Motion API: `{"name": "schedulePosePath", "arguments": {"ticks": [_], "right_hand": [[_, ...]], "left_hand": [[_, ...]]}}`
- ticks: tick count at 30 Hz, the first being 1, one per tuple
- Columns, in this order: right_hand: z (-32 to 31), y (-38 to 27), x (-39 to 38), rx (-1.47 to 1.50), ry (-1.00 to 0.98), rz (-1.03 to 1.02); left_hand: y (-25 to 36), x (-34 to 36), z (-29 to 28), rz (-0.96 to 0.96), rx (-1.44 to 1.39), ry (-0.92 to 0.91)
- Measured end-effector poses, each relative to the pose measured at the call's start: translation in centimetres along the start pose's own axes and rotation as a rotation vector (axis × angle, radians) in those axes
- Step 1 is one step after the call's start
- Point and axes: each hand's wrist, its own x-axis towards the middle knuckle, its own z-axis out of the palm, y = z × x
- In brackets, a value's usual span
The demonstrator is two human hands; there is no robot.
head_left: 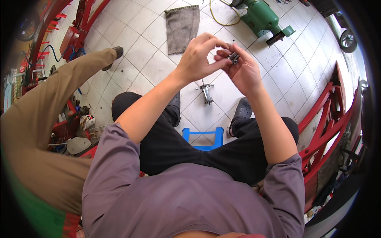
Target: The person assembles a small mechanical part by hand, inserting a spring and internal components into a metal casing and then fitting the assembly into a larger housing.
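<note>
- Pale blue container [8,97], far left: bears printed lettering.
- Left hand [198,55]: fingers curled toward the thumb, tips at the metal part [233,58]; whether they grip cannot be told.
- Metal assembly [206,94]: silver, with projecting side lugs; lies on the tiled floor [285,63].
- Metal part: small, silver and dark, raised above the floor, partly covered by fingers.
- Right hand [244,71]: closed on the metal part.

The small part [233,58] looks shiny metal, the mat [182,29] rough cloth, the tiles [145,53] glossy
</note>
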Motion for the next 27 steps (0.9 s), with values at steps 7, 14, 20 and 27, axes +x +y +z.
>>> {"name": "schedulePosePath", "arguments": {"ticks": [7, 14, 20, 27], "right_hand": [[-1.7, -0.6, 0.6, -0.136, 0.095, 0.011], [-0.1, -1.2, 1.1, -0.017, 0.066, 0.006], [-0.9, -2.8, 1.4, 0.026, 0.103, 0.004], [-0.7, -2.3, 0.9, -0.040, 0.076, -0.002]], "left_hand": [[-7.9, -3.8, 2.6, -0.640, -0.205, -0.019], [-13.4, -14.3, 5.9, -0.876, 0.346, -1.109], [-15.3, -20.2, 12.9, -1.352, 0.154, -0.466], [-11.9, -27.3, 21.9, -1.770, 0.205, -0.285]]}}
